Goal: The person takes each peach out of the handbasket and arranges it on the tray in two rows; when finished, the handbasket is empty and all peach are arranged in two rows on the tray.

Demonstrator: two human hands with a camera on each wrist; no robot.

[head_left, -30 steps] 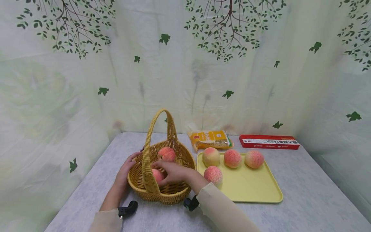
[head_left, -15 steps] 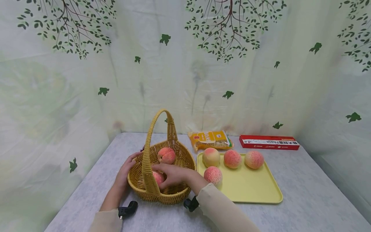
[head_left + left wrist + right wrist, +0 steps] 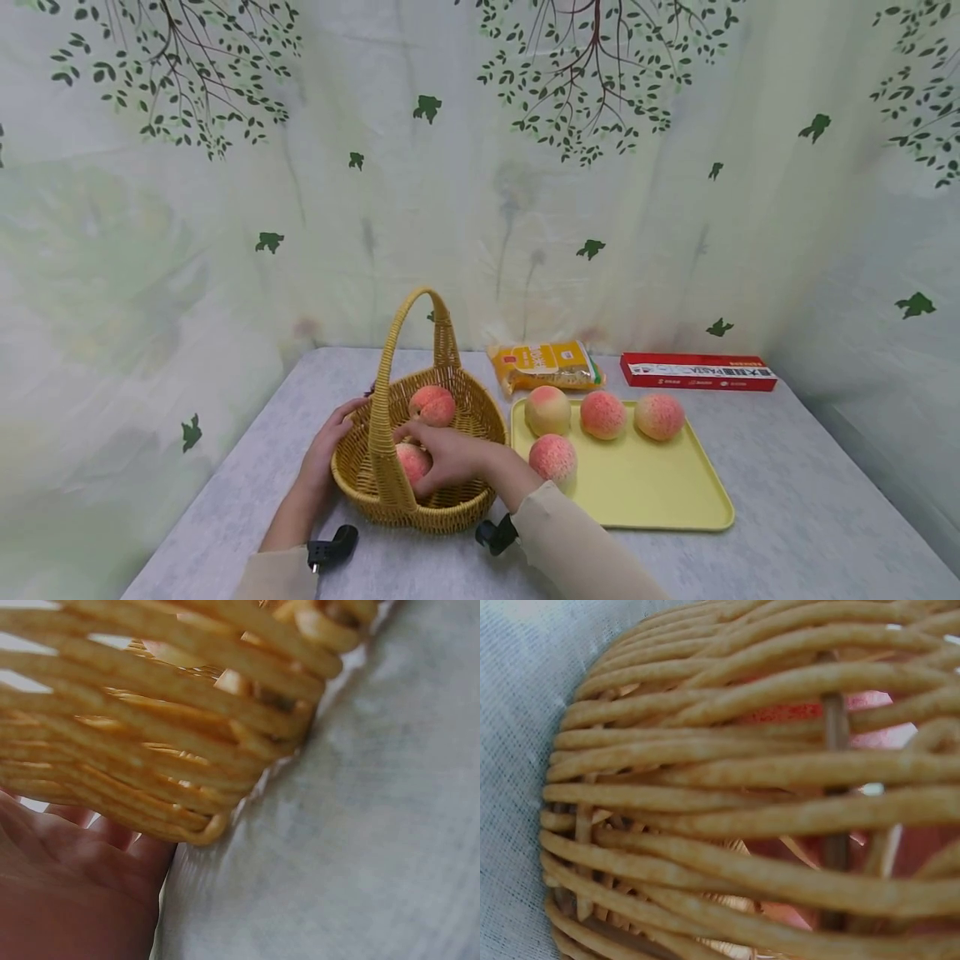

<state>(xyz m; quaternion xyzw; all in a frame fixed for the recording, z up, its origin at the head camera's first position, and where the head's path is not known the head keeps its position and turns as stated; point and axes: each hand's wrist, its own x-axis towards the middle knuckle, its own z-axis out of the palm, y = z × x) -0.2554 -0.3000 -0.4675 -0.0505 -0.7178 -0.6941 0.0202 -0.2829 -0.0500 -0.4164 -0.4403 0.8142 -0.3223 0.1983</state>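
Observation:
A woven yellow basket (image 3: 480,417) with a tall handle stands on the grey table and holds two pink peaches. My right hand (image 3: 450,454) reaches inside it, fingers curled round the nearer peach (image 3: 410,461). The other peach (image 3: 432,406) lies at the basket's far side. My left hand (image 3: 330,433) holds the basket's left wall, thumb at the rim. In the left wrist view my palm (image 3: 67,885) lies against the wicker wall (image 3: 150,735). In the right wrist view the wicker (image 3: 705,780) fills the frame, and a peach (image 3: 795,712) shows through the gaps.
A yellow tray (image 3: 660,492) to the right of the basket carries several peaches, one (image 3: 552,458) close to my right forearm. A yellow packet (image 3: 543,362) and a red box (image 3: 697,371) lie at the table's back. A leaf-printed curtain encloses the table.
My right hand has slid a little further over the nearer peach in the basket. The left hand has stayed on the basket's wall.

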